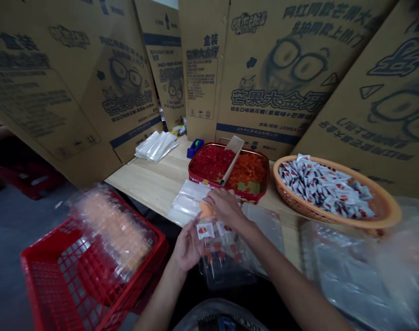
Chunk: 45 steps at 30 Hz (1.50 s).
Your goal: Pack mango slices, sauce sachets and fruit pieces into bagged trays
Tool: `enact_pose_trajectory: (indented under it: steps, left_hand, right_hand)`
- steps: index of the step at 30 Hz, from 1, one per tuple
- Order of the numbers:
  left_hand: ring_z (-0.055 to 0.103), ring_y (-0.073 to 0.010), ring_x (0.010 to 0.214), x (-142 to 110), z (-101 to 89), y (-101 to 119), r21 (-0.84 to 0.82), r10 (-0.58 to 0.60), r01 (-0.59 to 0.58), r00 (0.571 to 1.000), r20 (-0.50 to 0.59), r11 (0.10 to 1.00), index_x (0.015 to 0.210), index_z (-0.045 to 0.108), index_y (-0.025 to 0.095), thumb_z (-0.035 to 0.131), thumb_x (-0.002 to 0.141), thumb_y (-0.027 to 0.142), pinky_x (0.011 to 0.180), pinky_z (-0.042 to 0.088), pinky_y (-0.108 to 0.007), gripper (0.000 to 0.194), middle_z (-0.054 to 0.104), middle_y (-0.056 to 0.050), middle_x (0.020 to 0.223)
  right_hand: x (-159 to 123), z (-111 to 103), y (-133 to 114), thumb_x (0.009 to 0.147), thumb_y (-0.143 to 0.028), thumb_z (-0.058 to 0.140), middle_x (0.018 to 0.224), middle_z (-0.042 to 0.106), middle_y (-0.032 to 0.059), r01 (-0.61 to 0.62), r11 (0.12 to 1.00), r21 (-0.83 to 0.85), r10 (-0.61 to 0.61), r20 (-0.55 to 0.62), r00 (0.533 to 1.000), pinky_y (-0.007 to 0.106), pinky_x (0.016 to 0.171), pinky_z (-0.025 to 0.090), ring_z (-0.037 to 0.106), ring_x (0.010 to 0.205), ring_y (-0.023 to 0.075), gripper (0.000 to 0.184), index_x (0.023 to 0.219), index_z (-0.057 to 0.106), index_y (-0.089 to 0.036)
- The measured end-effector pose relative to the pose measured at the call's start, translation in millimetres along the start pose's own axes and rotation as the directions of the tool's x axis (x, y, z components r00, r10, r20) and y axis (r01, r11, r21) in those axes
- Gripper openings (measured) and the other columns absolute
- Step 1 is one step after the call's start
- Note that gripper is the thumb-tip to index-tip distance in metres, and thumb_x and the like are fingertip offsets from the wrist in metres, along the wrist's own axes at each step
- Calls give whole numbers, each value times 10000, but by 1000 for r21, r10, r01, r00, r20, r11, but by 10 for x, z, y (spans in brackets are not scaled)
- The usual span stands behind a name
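Below the red tin, my left hand grips the near-left side of a clear plastic box, its fingers partly hidden. Red and orange pieces show through the box, and a white sachet with red print lies on top, with a second sachet beside it. My right hand reaches over the far end, fingers bent down on a flat orange piece; whether it pinches the piece I cannot tell. Clear plastic bags lie flat just beyond my hands.
A red divided tin holds red and orange pieces. To its right stands an orange basket of sachets. Clear trays lie at right. A red crate with a filled clear pack is at left. Cardboard boxes wall the back.
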<state>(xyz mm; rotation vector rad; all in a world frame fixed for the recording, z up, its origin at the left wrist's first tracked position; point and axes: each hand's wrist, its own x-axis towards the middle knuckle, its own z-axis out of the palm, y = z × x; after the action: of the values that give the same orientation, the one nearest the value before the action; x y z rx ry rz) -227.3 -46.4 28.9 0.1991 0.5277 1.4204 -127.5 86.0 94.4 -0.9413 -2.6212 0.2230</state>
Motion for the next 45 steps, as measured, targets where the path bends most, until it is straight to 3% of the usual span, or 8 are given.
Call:
enact_pose_trajectory:
  steps: [9,13,16,19,23,25,30,45]
  left_hand:
    - [620,-223,938,-7,53,-120,80,59,-53,995,-76,995,1239,440,260,634,661,58,856,451,-391,643,640,-51,1050]
    - [609,-240,971,-11,66,-76,78,64,-59,996,-64,995,1243,438,254,624,657,55,848,460,-390,647,630,-60,1072]
    - [621,-214,932,-10,143,-57,104,53,-44,995,-80,994,1258,422,258,621,655,48,843,460,-364,669,631,-62,1073]
    - [620,-206,914,26,247,-77,208,54,-41,997,-54,977,1255,432,250,624,688,101,824,460,-352,617,625,-70,1085]
    - [614,-262,869,252,324,27,716,134,-121,990,39,688,1173,541,188,420,847,432,747,470,-413,424,641,-124,989]
    - [556,-302,997,469,293,175,889,264,-232,955,132,396,1086,610,191,448,820,475,840,423,-442,422,622,-133,1031]
    - [166,-312,1332,1017,43,479,938,364,-320,896,254,132,874,670,241,717,634,264,1069,86,-462,246,520,-94,1257]
    - [403,-281,1215,794,139,385,906,564,-393,718,408,-155,782,656,229,583,755,257,1077,82,-447,83,575,-115,1185]
  right_hand:
    - [62,281,24,863,-358,489,979,556,90,-6,987,-164,-3,-58,998,346,758,295,440,939,238,220,964,565,-178]
    - [-118,162,170,824,-337,531,1040,555,108,-241,953,182,270,-158,950,391,821,345,458,991,255,257,1017,565,-172]
    - [-392,59,236,774,-379,570,1034,598,103,-420,524,741,523,109,845,359,765,435,543,932,233,360,1063,565,-165]
    - [-701,-54,253,686,-379,669,887,671,80,-507,-91,857,324,507,799,321,697,484,617,776,201,338,931,636,-148]
    - [-1009,-180,342,587,-260,755,804,703,63,-429,-417,801,338,575,745,269,670,505,649,724,181,255,797,682,-135]
    - [-1120,-225,445,603,-242,744,816,709,67,-373,-462,805,399,564,723,273,678,518,657,742,188,230,803,694,-140]
    - [-1341,-347,671,635,-198,711,850,713,45,-233,-514,825,543,524,656,260,673,546,666,746,186,148,781,703,-176]
    - [-1686,-458,884,646,-241,698,870,710,36,-64,-527,848,669,460,584,361,701,572,666,794,240,181,826,689,-216]
